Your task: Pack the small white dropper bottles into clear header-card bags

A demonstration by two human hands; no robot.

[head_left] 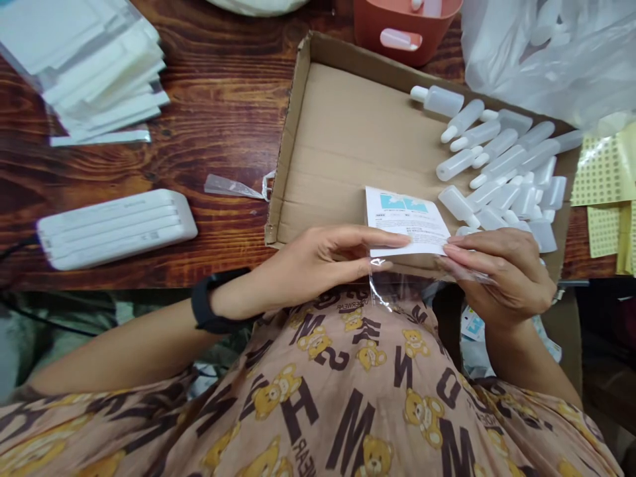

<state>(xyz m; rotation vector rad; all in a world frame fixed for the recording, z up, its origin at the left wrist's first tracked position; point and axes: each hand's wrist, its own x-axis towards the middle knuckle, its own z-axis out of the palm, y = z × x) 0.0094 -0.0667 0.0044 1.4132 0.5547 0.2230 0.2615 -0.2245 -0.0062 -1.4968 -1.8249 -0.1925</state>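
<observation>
My left hand [342, 255] pinches the left side of a white printed card [407, 225] with blue pictures on its upper part. Below the card hangs a clear plastic bag [392, 288], close to my left thumb. At the card's right corner, the fingers of my right hand [501, 265] are closed on the clear film of the bag and touch the card. Whether the card is partly inside the bag, I cannot tell. Both hands are over the front edge of a shallow cardboard tray [342, 132]. Small translucent white-capped bottles [501, 156] lie heaped in its right side.
A stack of white packets [94, 73] lies at the upper left, above a white ribbed device [116, 228] with a black cable. A reddish bin [407, 30], a plastic bag of bottles [546, 59] and yellow sticker sheets [603, 165] stand or lie around the tray.
</observation>
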